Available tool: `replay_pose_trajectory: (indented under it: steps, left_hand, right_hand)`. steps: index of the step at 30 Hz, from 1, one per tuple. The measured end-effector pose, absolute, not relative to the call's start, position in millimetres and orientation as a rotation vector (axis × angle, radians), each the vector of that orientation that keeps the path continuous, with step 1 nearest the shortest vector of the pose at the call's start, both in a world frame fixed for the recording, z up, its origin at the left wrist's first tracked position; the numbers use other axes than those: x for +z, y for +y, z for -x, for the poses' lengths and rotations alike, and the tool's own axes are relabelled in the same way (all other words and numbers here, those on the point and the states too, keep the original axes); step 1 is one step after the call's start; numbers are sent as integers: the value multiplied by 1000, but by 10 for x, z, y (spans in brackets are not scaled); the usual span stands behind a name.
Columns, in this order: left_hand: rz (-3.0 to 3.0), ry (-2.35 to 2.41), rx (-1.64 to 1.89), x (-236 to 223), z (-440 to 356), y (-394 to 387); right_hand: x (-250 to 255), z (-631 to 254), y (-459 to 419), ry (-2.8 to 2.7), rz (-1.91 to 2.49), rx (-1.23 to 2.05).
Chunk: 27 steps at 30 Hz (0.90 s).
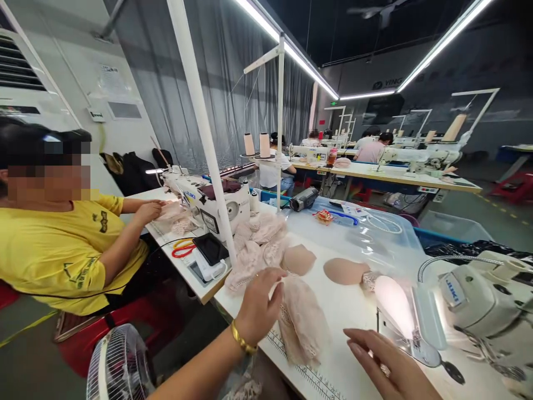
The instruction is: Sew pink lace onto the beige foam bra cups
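Observation:
My left hand [263, 304], with a gold bangle at the wrist, pinches the upper edge of a pale pink lace fabric piece [306, 322] that hangs and drapes over the table's front edge. To its right, my right hand [385, 361] is held low with its fingers stretched out, apart from the fabric. Beyond the hands lie two beige moulded bra cups [298, 259] on the white table [328, 303]. At the right, another pale cup [395, 304] lies lit beside the sewing machine [478, 300].
A heap of pale lace [260, 239] lies at the left end of the table. Behind it stand another sewing machine [216, 203], a white pole [204, 111] and a camcorder [303, 199]. A co-worker in a yellow shirt [54, 253] sits at the left, above a fan [120, 364].

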<state>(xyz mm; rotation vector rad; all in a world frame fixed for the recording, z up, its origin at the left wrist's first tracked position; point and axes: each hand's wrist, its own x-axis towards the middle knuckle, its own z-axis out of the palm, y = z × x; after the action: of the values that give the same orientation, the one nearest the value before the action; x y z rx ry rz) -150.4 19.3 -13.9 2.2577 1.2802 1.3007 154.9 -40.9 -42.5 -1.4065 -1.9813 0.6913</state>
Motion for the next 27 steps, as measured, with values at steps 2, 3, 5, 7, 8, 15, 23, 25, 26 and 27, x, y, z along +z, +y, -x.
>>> replay_pose_trajectory:
  steps: [2,3,5,7,8,15,23,25,26,27]
  left_hand:
    - [-2188,1419,1137,-149,1612,324]
    - [-2160,1437,1056,-179,1633,362]
    - [-2129,1422,956,-255,1615,388]
    - [-2121,1392,908,-309,1553,379]
    - [-2120,1381,892,-320,1523,375]
    - [-1669,956,847,-201,1484,567]
    - [-1186,592,694,-95,1043,616]
    - [-1204,578,759,-55,962,550]
    - [-1217,560,776,-39,931,512]
    - [-1222,542,772,-27,903,469]
  right_hand:
    - [-351,-1295,-250,-1833,1461,856]
    - [-330,-1151,-158,-1740,1473,918]
    - [-317,-856,43,-1610,1462,1023]
    - [-325,-602,233,-1579,1439,1085]
    - [-327,-506,307,-1572,1429,1109]
    - [-28,-636,185,-1551,1222,1263]
    - [167,-1187,-370,-1293,1326,1134]
    - [122,-1241,-468,-1198,1308,1120]
    - [102,-1257,-512,-1153,1274,1122]
    - [85,-1267,-555,-1109,1228,1134]
